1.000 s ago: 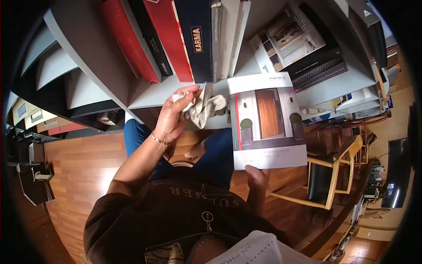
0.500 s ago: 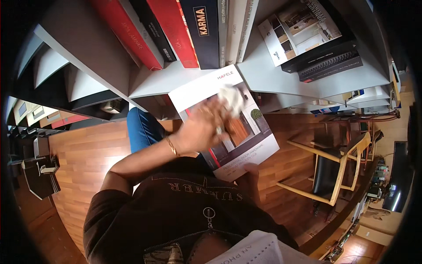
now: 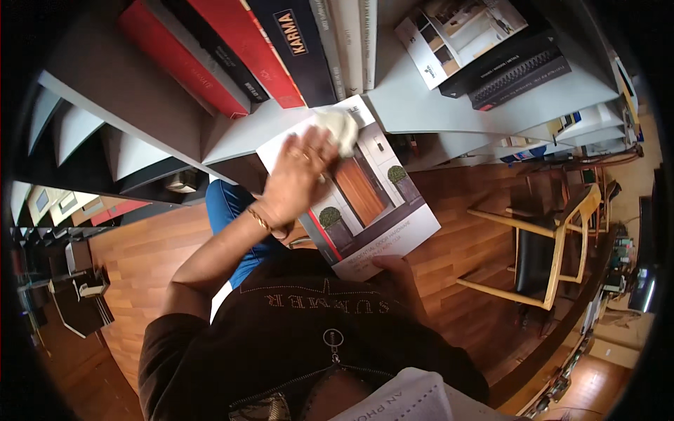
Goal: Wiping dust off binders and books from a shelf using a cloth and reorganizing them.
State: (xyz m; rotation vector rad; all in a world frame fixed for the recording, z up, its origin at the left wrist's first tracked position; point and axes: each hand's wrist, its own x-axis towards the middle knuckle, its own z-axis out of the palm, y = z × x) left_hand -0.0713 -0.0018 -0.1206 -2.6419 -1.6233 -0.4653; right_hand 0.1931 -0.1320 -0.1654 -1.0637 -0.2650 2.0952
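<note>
A glossy catalogue (image 3: 379,193), its cover showing a wooden door between potted shrubs, is held tilted in front of me below the shelf. My left hand (image 3: 298,172), a gold bracelet at its wrist, presses a crumpled whitish cloth (image 3: 338,132) onto the upper part of the cover. Its fingers are closed on the cloth. My right hand (image 3: 394,268) grips the catalogue's lower edge, its thumb lying on the cover and the other fingers hidden behind.
Red, black and pale binders (image 3: 288,56) stand on the grey shelf (image 3: 414,116) ahead. More catalogues (image 3: 463,38) lie stacked to their right. A wooden chair (image 3: 554,245) with a dark seat stands at right, on the wood floor (image 3: 154,245). White and black compartments (image 3: 119,147) fill the left.
My left hand has swept the cloth leftward and upward across the cover, uncovering the door picture. The right hand keeps its hold; the catalogue has shifted slightly left and up in view.
</note>
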